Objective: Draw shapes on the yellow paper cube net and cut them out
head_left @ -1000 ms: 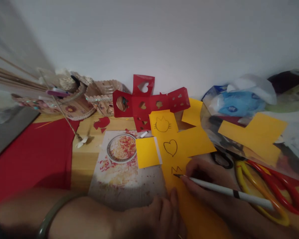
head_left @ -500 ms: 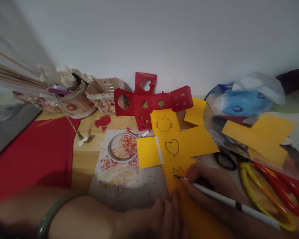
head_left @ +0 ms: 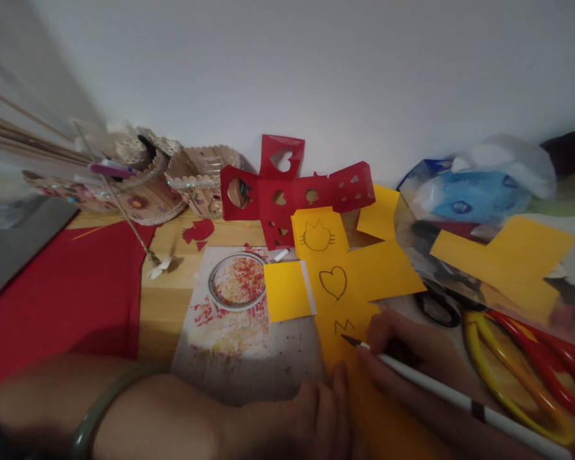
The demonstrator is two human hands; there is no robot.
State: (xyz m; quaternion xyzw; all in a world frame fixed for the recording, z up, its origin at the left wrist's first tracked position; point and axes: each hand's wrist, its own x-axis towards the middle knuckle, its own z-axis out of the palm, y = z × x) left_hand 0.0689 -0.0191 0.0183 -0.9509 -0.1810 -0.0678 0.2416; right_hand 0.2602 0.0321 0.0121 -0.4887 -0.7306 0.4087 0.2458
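A cross-shaped sheet of yellow card lies in front of me, with a cat face, a heart and a zigzag like an M drawn on it in black. My right hand is closed round a white brush pen. Its dark tip is just below the zigzag; whether it touches the card I cannot tell. My left hand, fingers bent and close together, presses the card's lower left edge. A green bangle circles the left wrist.
Behind the card stands a red cut-out box net. A paint-stained grey board carries a round ring. Yellow-and-red-handled scissors lie at right, decorated stick holders at back left, and red paper at left.
The pen tip has shifted slightly right, and my right hand with it. My left hand stays pressed on the card. The whole view has shifted a little.
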